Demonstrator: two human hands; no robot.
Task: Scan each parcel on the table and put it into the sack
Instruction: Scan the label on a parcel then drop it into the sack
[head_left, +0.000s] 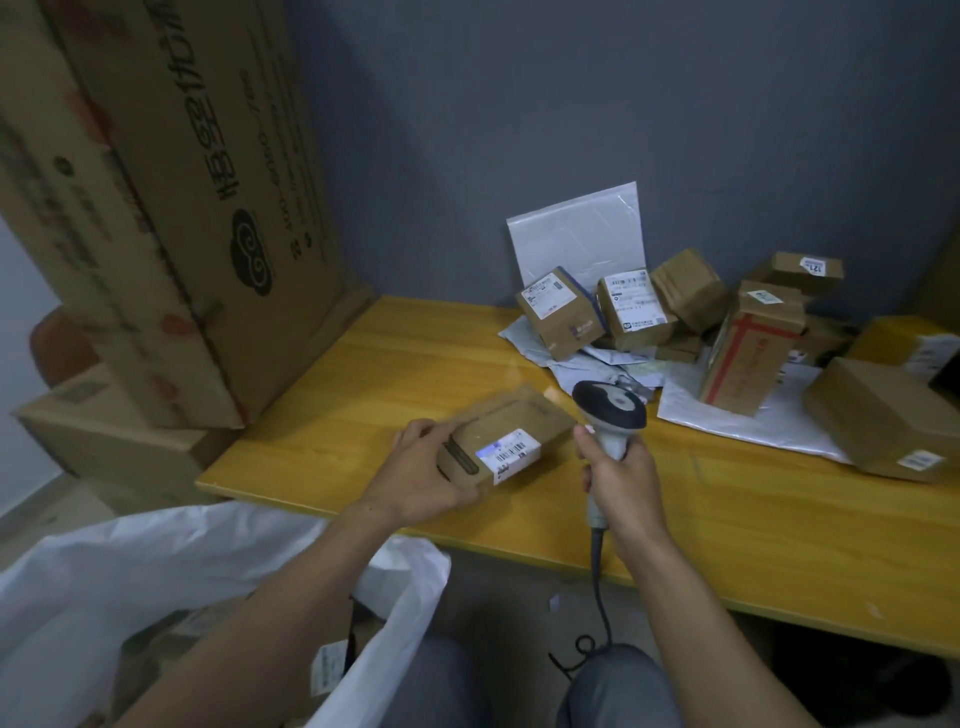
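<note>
The left hand (415, 478) grips a flat cardboard parcel (506, 431) by its near end, close to the front edge of the table (363, 374), towards the left corner. The parcel's white barcode label (514, 453) faces up, lit by a pale glow. The right hand (621, 480) is wrapped round the handle of a scanner (610, 410), whose head is just beside the parcel. More parcels (636, 312) are heaped at the back right. The white sack (156, 551) gapes open below the front left corner.
</note>
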